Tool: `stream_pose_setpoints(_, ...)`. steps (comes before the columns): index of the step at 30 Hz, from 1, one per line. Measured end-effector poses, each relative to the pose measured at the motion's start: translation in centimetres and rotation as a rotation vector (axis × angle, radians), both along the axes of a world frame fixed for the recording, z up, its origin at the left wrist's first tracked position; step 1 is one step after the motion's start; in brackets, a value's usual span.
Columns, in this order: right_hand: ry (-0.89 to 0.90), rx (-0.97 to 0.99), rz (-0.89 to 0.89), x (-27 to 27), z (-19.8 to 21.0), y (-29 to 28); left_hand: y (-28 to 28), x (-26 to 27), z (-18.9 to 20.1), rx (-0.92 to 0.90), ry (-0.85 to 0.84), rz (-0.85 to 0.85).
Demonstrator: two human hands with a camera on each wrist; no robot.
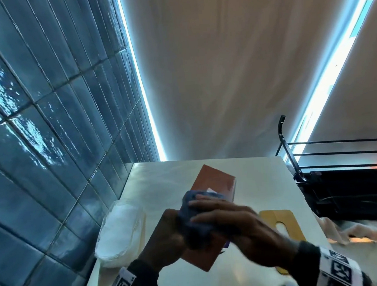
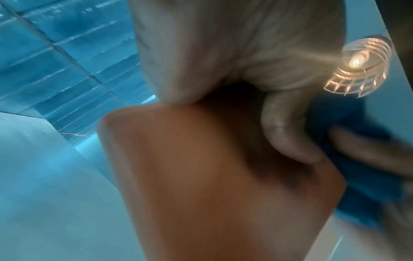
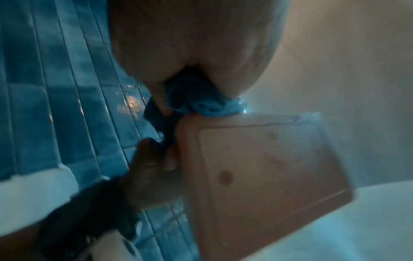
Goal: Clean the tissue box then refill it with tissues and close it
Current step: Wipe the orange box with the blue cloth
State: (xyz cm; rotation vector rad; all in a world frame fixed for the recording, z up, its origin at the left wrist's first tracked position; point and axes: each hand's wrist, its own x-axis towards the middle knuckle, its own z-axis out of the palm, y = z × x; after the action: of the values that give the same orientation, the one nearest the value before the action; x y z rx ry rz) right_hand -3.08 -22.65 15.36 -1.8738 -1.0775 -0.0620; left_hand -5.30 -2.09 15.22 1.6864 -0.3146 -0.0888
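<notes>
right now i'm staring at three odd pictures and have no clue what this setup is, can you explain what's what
There is no machine here: a person wears three cameras. The wide picture comes from the head and looks down at both hands. The other two come from the wrists, very close and blurred.

The left hand grips a brown tissue box, tilted up off the white table. The right hand holds a bunched blue cloth against the box, apparently wiping it.

On the table lie a wrapped pack of white tissues on the left and a yellowish lid with a slot on the right. A black rack stands beside the table.
</notes>
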Motion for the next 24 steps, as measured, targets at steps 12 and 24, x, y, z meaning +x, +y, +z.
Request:
stream_pose_setpoints(12, 0.174, 0.035, -0.039, 1.5, -0.3, 1.0, 0.3, -0.5, 0.0, -0.043, 0.075, -0.048)
stream_pose_setpoints(24, 0.248, 0.124, -0.112, 2.4, 0.2, 1.9, 0.4, 0.3, 0.0, 0.07, 0.042, 0.007)
